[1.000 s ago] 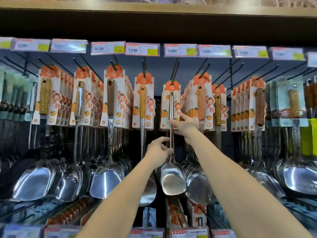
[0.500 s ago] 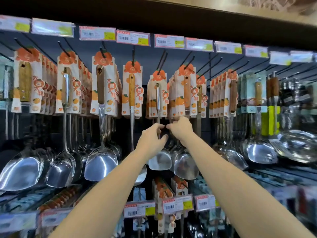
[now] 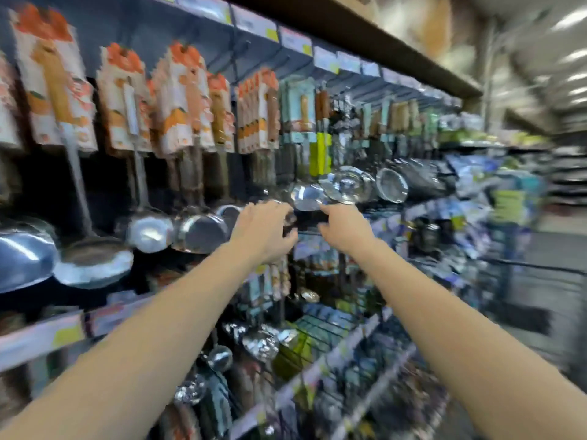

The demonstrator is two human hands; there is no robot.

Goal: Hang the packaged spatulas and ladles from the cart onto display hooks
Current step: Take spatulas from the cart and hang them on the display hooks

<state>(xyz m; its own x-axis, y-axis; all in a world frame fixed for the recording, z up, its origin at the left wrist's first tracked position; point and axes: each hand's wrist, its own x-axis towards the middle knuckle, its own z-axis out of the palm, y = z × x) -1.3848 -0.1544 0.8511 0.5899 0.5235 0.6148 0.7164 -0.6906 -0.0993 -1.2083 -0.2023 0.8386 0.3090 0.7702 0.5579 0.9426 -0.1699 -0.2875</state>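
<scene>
Seemingly the left hand (image 3: 263, 231) and right hand (image 3: 346, 230) reach out side by side, loose and empty, though blur hides detail. Up and left of them hang the carded spatulas (image 3: 187, 115), probably stiff, bowl-heavy, slick steel, best gripped at the carded handle. Crowded ladle bowls (image 3: 343, 185) just above the fingers could snag.

So the packaged spatulas (image 3: 63, 90) hang in rows up left under the price tags (image 3: 295, 39), strainers (image 3: 391, 185) off to their right, wire shelf (image 3: 330, 327) below, left hand (image 3: 263, 230) and right hand (image 3: 346, 228) side by side in front.
</scene>
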